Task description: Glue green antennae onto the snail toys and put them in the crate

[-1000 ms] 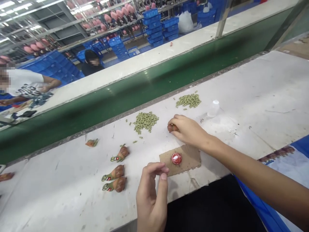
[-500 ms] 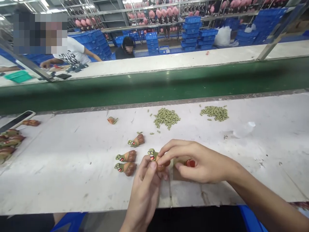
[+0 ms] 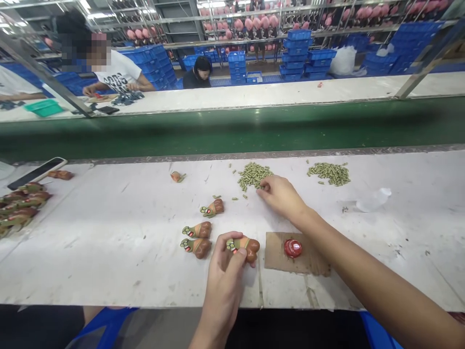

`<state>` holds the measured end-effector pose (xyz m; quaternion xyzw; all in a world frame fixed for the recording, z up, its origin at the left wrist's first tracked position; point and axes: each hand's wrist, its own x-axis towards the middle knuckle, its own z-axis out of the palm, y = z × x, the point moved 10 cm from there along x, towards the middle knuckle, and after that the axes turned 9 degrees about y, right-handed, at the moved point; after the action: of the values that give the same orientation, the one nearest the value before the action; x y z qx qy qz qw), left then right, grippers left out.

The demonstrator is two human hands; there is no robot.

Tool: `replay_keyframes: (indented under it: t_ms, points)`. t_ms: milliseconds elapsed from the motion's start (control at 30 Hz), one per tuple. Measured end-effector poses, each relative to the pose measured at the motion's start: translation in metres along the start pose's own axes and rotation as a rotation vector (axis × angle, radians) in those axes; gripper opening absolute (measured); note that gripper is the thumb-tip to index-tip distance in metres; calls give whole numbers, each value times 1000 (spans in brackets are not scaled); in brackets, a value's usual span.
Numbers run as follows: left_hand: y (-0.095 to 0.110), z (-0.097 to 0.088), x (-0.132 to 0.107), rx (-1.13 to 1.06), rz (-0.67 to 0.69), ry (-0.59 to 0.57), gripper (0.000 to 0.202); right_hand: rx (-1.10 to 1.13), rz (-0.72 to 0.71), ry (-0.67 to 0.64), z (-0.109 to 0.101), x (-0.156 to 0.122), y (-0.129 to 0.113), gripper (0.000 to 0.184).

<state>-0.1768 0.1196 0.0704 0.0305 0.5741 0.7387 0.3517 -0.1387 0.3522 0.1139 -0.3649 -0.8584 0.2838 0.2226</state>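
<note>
My left hand point(image 3: 225, 271) grips a small figurine point(image 3: 251, 246) with a green head, glasses, an open red mouth and a round brown lower body. Up at the edge of a pile of small green cylindrical pieces point(image 3: 252, 173) is my right hand point(image 3: 281, 195), thumb and fingertips drawn together; what lies between them is hidden. Left of my left hand, three similar figurines point(image 3: 197, 230) lie on their backs. A red round lidded container point(image 3: 292, 248) sits on a piece of cardboard point(image 3: 275, 252) under my right forearm.
Another green pile point(image 3: 330, 173) lies to the right, near crumpled clear plastic point(image 3: 374, 199). An orange-green part point(image 3: 177, 176) lies farther back. At left are a phone point(image 3: 36, 173) and more figurines point(image 3: 25, 206). Beyond the green strip point(image 3: 225, 131), people work at another table.
My right hand has left the figurine and reached forward to the nearer green pile. My left hand still holds the figurine, whose brown body now shows. The view has shifted slightly.
</note>
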Motion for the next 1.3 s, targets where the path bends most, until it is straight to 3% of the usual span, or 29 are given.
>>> replay_keyframes:
  t_ms: [133,267,400,533,700,867,1100,1300]
  points:
    - [-5,0,-5,105,8,-3,33,-64,-38,12,10,4,6,11]
    - [5,2,-5,188,96,-2,36,-37,-87,1,11,-4,4,16]
    - [8,6,-5,215,126,-3,28,53,-105,10,5,-7,5,27]
    - [8,12,-6,246,131,-45,25,176,-46,36,-11,-14,10,24]
    - [7,13,-2,231,50,-83,34,448,29,-6,-42,-58,2,23]
    - [8,25,-8,217,76,-239,25,786,123,53,-70,-119,-9,10]
    - [15,56,-32,370,224,-368,5,967,330,-26,-54,-166,0,9]
    - [4,66,-45,360,193,-397,14,1006,387,34,-58,-179,11,7]
